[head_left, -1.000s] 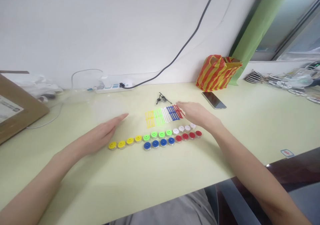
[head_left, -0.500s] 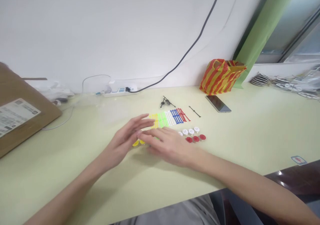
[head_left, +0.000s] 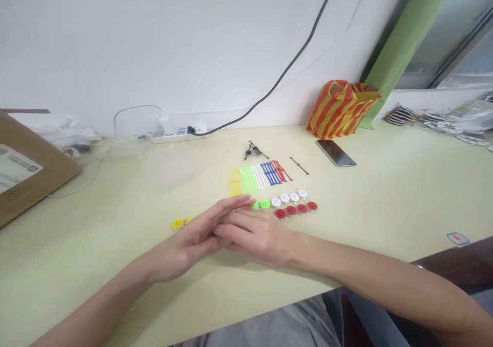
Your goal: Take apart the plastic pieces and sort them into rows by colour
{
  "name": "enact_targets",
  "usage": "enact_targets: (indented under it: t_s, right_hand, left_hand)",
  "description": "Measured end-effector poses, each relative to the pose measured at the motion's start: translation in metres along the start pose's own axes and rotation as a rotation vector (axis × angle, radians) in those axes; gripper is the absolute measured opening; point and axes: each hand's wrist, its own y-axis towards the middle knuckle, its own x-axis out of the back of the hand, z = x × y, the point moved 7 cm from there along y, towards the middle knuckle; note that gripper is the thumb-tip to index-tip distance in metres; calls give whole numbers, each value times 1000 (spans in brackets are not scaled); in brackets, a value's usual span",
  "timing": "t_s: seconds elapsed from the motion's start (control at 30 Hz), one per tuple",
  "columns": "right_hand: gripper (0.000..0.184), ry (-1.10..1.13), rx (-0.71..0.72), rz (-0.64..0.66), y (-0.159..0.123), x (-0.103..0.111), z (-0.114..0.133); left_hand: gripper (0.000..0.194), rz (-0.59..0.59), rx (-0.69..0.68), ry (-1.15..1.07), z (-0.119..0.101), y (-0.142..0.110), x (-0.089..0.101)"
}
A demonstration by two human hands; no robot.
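My left hand [head_left: 192, 242] is open, its fingers stretched to the right above the table and its thumb below. My right hand [head_left: 262, 236] meets its palm, with loosely bent, slightly spread fingers; their tips are partly hidden, and nothing shows in either hand. Beneath and beyond them run rows of small round wheels: yellow wheels [head_left: 177, 224], green wheels [head_left: 265, 204], white wheels [head_left: 285, 198] and red wheels [head_left: 302, 209]. The hands hide part of these rows. Behind lie thin yellow rods [head_left: 234, 182], green rods [head_left: 248, 179], white rods [head_left: 259, 176], blue rods [head_left: 271, 173] and red rods [head_left: 281, 171].
A single black rod [head_left: 299, 166] lies right of the coloured ones, with black wheeled parts [head_left: 256, 152] behind. Farther out are a phone [head_left: 336, 153], a striped bag [head_left: 342, 110], a power strip [head_left: 179, 133] and a cardboard box [head_left: 38, 172] at left.
My hands have come together from opposite sides over the wheels, covering the blue ones. A single black rod now shows on the table, right of the red rods, where my right hand was.
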Motion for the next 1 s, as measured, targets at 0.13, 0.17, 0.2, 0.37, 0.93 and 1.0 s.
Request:
enact_targets:
  t_s: [0.13,0.17,0.2,0.37,0.93,1.0]
  right_hand:
    - [22,28,-41,-87,0,8,-2]
    - [21,41,-61,-114,0,12,-4]
    - [19,54,-86,-134,1,15,-8]
    - [17,124,-224,-98,3,21,-25]
    - [19,-59,-91,205,5,-21,-1]
    - [18,-67,-73,174,4,-17,0]
  left_hand:
    - [59,11,14,-34,-8,0,5]
    - [57,-28,0,-44,-9,0,10]
    - [54,-91,-24,-48,-9,0,17]
    - [39,-584,-125,70,-2,-7,72]
    - [43,-724,-276,899,3,-14,86]
    - [44,-728,-281,901,3,-16,88]
